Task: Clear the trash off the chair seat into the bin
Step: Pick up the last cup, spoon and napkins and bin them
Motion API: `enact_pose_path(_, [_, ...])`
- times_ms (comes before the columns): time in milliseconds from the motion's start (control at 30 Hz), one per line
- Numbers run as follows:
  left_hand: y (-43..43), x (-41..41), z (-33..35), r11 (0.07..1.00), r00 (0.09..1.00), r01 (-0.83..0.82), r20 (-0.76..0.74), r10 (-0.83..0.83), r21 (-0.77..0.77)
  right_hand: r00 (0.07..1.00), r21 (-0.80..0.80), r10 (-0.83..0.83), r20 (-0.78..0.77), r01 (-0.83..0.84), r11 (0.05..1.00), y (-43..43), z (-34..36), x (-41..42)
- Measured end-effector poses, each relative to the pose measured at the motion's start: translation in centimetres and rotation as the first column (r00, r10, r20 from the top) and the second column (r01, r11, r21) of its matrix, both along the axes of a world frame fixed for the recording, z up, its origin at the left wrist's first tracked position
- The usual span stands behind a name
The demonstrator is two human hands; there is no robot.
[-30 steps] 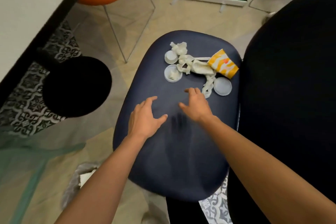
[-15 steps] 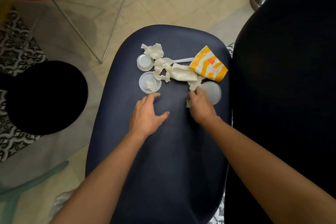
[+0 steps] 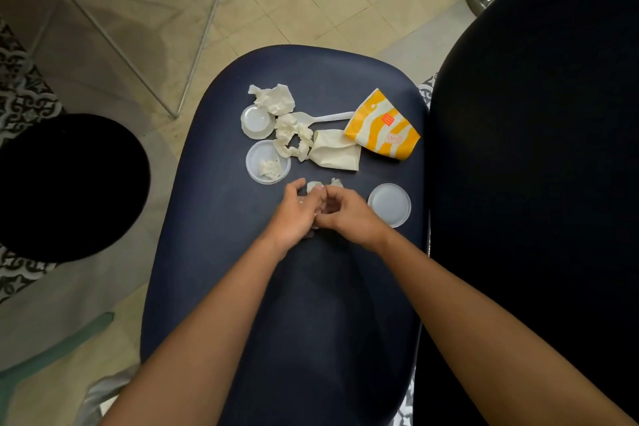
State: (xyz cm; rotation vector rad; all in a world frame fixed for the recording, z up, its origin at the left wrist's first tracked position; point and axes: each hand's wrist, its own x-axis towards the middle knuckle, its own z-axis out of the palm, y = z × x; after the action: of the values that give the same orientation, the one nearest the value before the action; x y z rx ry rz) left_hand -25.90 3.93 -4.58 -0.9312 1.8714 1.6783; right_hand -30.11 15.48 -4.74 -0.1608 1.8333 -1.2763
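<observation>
Now both hands meet in the middle of the chair seat [image 3: 207, 252], where 0.5 s ago they were apart. The left hand [image 3: 294, 214] and the right hand [image 3: 349, 214] are curled toward each other, fingers bent, and together they pinch a small piece of crumpled tissue [image 3: 314, 187]; only white bits of it show above the fingers. Half a second ago the right hand alone was touching this tissue beside the round lid, so the first piece of trash is now gathered. How tightly each hand grips I cannot tell, because the fingers cover each other.

Just beside the right hand, a flat round lid [image 3: 389, 205] lies near the right edge of the seat. Further away there is a small cup [image 3: 268, 161] with a scrap of tissue inside, and then a folded paper wrapper [image 3: 335, 150] touching a twisted napkin [image 3: 292, 137]. Behind these lie a second small cup [image 3: 256, 121], a white plastic spoon [image 3: 326, 117], another crumpled napkin [image 3: 275, 100] and an orange and white paper bag [image 3: 382, 130].

The bin [image 3: 69, 187] stands on the floor to the left of the chair, well apart from the trash. I judge the task is only at the beginning: almost all pieces remain on the seat.
</observation>
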Motion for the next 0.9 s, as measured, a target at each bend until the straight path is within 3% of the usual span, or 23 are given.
enact_pose_path(67, [0.5,-0.3,0.2,0.960,0.984,-0.174,0.083,0.159,0.218,0.997,-0.049,-0.019,0.079,0.023,0.999,-0.2,0.0,-0.1])
enact_pose_path(133, [0.7,-0.2,-0.1,0.944,0.978,-0.208,0.063,0.199,0.255,1.000,0.038,-0.016,-0.009,0.017,0.999,-0.4,-0.1,-0.2])
enact_pose_path(267, [0.0,0.2,-1.1,0.992,0.999,-0.010,-0.032,0.006,-0.122,0.950,0.265,-0.023,-0.311,0.109,0.958,-0.2,-0.6,-0.8])
enact_pose_path(367, [-0.8,0.3,-0.8,0.959,1.000,-0.016,-0.009,0.014,-0.283,0.860,0.399,0.070,-0.505,0.161,0.903,0.7,-1.0,-1.2])
enact_pose_path(433, [-1.2,0.3,-0.6,0.945,0.999,-0.030,0.003,0.032,-0.326,0.804,0.561,0.183,-0.565,0.213,0.800,1.6,-1.1,-1.4])
enact_pose_path(533, [-1.5,0.4,-0.5,0.919,1.000,-0.006,0.012,0.012,-0.394,0.822,0.731,0.246,-0.513,0.268,0.628,2.8,-1.5,-1.3])
enact_pose_path(600, [-1.7,0.5,-0.6,0.899,1.000,0.018,0.010,-0.015,-0.437,0.867,0.764,0.191,-0.459,0.276,0.583,3.1,-1.8,-1.1])
enact_pose_path(733, [-1.9,0.8,-0.8,0.880,1.000,0.016,-0.004,-0.021,-0.475,0.927,0.764,0.063,-0.370,0.265,0.588,3.4,-1.9,-0.8])
enact_pose_path(900, [-2.2,0.9,-0.6,0.881,0.995,-0.096,-0.047,0.084,-0.463,0.932,0.744,0.055,-0.357,0.248,0.620,3.1,-1.9,-0.8])
